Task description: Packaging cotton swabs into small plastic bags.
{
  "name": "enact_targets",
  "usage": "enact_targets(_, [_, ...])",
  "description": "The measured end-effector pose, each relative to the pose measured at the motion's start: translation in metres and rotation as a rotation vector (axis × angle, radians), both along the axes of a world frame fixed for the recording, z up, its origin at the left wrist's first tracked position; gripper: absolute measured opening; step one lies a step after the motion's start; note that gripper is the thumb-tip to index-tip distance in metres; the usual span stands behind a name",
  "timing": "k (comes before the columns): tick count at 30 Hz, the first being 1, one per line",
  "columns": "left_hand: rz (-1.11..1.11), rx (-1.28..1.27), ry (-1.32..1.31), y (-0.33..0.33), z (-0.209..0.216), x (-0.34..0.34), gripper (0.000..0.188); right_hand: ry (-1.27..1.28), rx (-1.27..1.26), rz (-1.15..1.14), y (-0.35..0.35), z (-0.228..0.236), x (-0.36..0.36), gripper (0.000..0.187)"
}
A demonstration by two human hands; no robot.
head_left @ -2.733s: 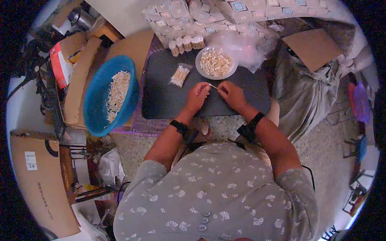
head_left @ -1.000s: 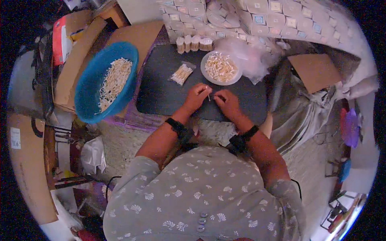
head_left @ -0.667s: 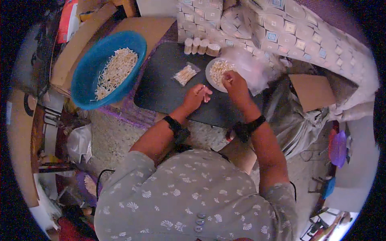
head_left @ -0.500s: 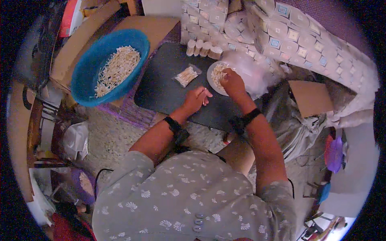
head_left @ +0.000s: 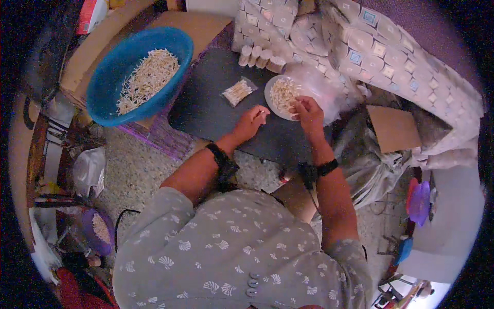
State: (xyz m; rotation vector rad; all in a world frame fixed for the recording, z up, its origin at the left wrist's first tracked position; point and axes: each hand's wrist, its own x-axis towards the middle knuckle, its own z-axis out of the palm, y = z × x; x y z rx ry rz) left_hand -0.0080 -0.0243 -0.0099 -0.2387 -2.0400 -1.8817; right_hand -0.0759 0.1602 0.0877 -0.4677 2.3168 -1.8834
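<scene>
My right hand point(head_left: 310, 114) is at the near right edge of a white plate point(head_left: 287, 116) heaped with loose cotton swabs point(head_left: 283, 94). Its thumb and fingers are pinched together; what lies between them is too small to make out. Left of the plate, my left hand point(head_left: 250, 123) hovers over the dark board, its fingers curled closed. A small white tip, like a cotton swab's, shows at its fingertips. Beyond that hand lies a clear plastic packet point(head_left: 240, 91) filled with cotton swabs. Several round, pale-topped bundles point(head_left: 261, 57) stand in a row at the board's far edge.
A big blue basin point(head_left: 98, 100) with many loose cotton swabs rests at the far left on cardboard point(head_left: 203, 23). The dark board point(head_left: 200, 103) spans the work area. Clear plastic point(head_left: 329, 98) lies right of the plate, near a patterned cushion point(head_left: 381, 51) and a cardboard flap point(head_left: 393, 129).
My right hand has drawn back from the middle of the swabs to the plate's near right edge. My left hand has turned slightly, its fingers more curled. The whole view has shifted a little.
</scene>
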Motion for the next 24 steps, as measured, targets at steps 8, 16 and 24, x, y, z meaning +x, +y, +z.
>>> enact_targets(8, [-0.104, -0.311, -0.156, 0.008, 0.021, 0.012, 0.018, -0.167, -0.269, -0.110, 0.014, -0.039, 0.049, 0.015])
enact_targets(16, [-0.133, -0.373, -0.062, 0.007, 0.014, 0.007, 0.017, -0.132, -0.201, -0.092, 0.012, -0.067, 0.056, 0.013])
enact_targets(24, [-0.089, -0.346, -0.221, 0.010, 0.023, 0.013, 0.014, 0.041, 0.101, -0.091, 0.016, -0.087, 0.056, 0.016])
